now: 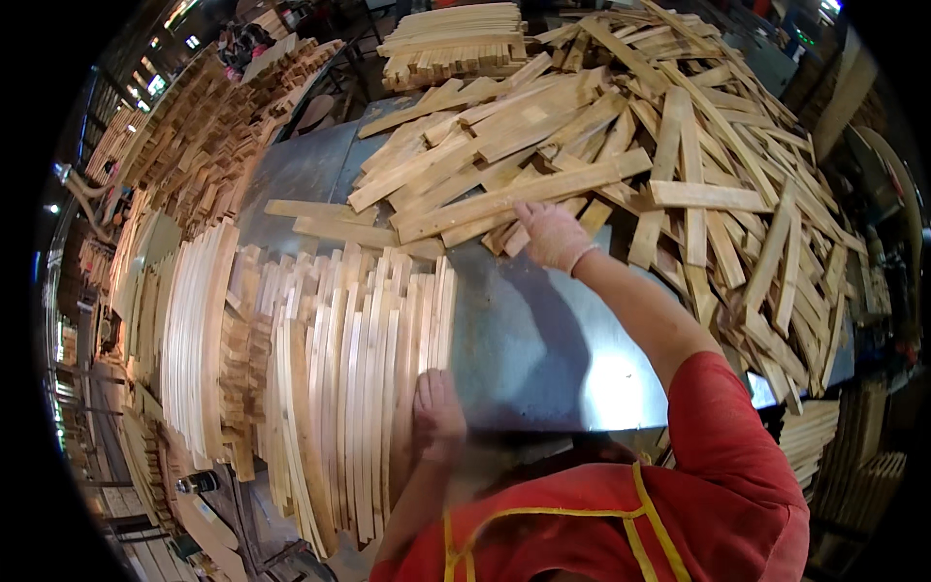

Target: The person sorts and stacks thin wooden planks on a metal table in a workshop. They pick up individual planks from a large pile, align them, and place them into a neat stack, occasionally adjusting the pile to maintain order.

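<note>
**Concealed and Cropped Areas**

Right hand (557, 239): palm hidden; closure on the long plank (485, 208) cannot be determined. Left hand (439, 415): indistinct; fingertip contact unclear. Loose plank pile (713, 196): conceals the metal table (509, 359) beneath. Red shirt (722, 456): cut off by the lower edge. Upper-left background objects (242, 44): too small to identify.

White glare burns on the metal tabletop (499, 373) beside shadow; dim edges curve.
</note>
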Motion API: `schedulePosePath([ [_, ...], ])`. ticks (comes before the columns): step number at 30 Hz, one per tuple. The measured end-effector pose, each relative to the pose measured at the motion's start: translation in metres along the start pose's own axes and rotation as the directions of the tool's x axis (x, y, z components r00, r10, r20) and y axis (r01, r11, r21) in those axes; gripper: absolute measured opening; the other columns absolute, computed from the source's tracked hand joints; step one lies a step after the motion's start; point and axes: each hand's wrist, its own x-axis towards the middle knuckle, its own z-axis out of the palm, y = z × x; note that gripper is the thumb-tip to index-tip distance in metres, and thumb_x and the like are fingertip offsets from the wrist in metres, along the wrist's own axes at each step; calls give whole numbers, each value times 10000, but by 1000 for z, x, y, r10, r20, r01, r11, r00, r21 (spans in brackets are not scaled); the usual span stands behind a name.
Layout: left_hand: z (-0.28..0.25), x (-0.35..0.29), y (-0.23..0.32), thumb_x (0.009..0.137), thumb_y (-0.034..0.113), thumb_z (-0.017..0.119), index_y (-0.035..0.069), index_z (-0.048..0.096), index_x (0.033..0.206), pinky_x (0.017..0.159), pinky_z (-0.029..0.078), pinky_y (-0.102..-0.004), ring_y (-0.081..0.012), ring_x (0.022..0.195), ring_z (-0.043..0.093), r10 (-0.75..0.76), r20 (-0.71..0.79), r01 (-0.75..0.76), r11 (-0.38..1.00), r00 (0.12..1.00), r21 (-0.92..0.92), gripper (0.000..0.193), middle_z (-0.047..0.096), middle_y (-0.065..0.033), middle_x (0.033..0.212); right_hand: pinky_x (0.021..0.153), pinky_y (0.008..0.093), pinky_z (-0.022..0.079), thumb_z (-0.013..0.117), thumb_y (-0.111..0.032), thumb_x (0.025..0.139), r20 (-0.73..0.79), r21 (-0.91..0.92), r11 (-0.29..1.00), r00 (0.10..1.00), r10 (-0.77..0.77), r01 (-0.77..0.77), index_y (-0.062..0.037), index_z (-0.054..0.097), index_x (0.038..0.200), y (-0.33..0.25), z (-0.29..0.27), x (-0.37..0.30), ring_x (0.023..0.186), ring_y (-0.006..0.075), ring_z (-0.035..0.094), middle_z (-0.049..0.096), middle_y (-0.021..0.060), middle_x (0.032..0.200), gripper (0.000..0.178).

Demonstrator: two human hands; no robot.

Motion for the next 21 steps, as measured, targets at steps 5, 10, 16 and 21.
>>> schedulePosePath([
  [5, 15, -20, -13, 899, 252, 700, 85, 388, 1622, 1205, 326, -549, -374, 1546, 353, -51, 109, 36, 990, 993, 136, 805, 377, -165, 1659, 1032, 430, 495, 688, -181, 954, 157, -344, 938, 987, 18, 37, -103, 515, 1459, 52, -14, 71, 1250, 351, 644, 677, 147, 1334, 539],
  [10, -2, -14, -4, 911, 339, 665, 45, 419, 1600, 1241, 308, -550, -386, 1547, 348, -61, 186, 48, 996, 981, 77, 789, 371, -188, 1664, 882, 507, 573, 791, -285, 858, 527, -36, 998, 850, -30, 57, -87, 492, 1434, 61, -64, 60, 1070, 402, 734, 751, 222, 1131, 678],
  [16, -22, -6, 6, 892, 415, 705, 26, 485, 1552, 1229, 340, -568, -414, 1490, 423, -116, 157, 128, 990, 981, -66, 796, 456, -216, 1604, 908, 496, 552, 821, -349, 828, 356, 527, 847, 923, -146, -69, -47, 503, 1466, 36, -62, -62, 1048, 409, 718, 724, 241, 1116, 775],
  [21, -66, -22, 82, 900, 363, 738, 59, 452, 1583, 1226, 364, -521, -406, 1464, 461, 50, 315, 113, 872, 948, -477, 801, 461, -221, 1609, 812, 401, 578, 808, -336, 920, 554, 829, 121, 831, -53, -546, -125, 342, 1667, -13, 1, -180, 935, 239, 686, 698, 113, 1102, 905],
])
